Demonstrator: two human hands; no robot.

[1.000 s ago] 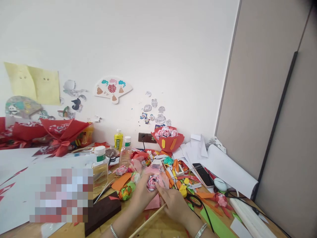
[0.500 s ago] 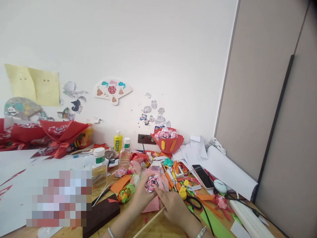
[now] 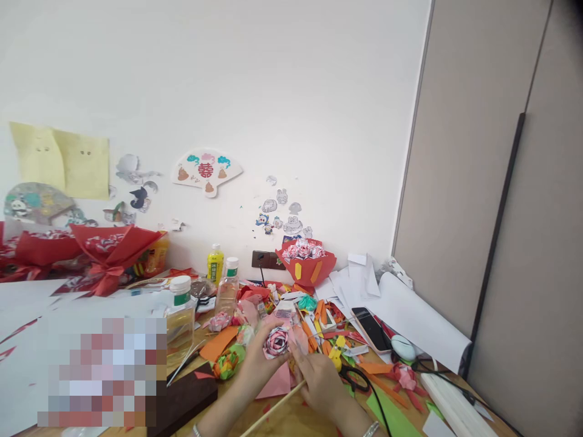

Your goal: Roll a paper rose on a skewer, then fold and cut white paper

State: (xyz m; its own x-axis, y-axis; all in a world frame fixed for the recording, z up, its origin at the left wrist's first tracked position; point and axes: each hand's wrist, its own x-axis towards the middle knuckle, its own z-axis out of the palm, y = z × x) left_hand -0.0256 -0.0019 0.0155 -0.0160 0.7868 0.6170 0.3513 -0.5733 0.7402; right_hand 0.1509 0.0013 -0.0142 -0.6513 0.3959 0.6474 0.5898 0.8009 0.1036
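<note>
My left hand [image 3: 255,364] is closed around a pink, white and dark striped paper rose [image 3: 276,342], its open face turned up toward me. Close on the right is my right hand [image 3: 321,379], its fingertips by the rose's right edge. A pale wooden stick [image 3: 273,408] runs from under the right hand's fingers down to the lower frame edge. Pink paper [image 3: 274,381] lies beneath the hands. An orange and green paper flower [image 3: 226,364] sits left of my left wrist. Black-handled scissors [image 3: 355,379] lie just right of my right hand.
Several bottles, among them a clear bottle [image 3: 180,315], stand at left behind a dark block [image 3: 186,397]. A red-wrapped bouquet [image 3: 306,267] stands by the wall. Paper scraps cover the middle. At right are a phone [image 3: 371,328], a mouse [image 3: 403,348] and cables.
My right fingertips have shifted from the rose's front to its right edge. The rose has turned slightly, showing more of its centre. The whole view has moved a little.
</note>
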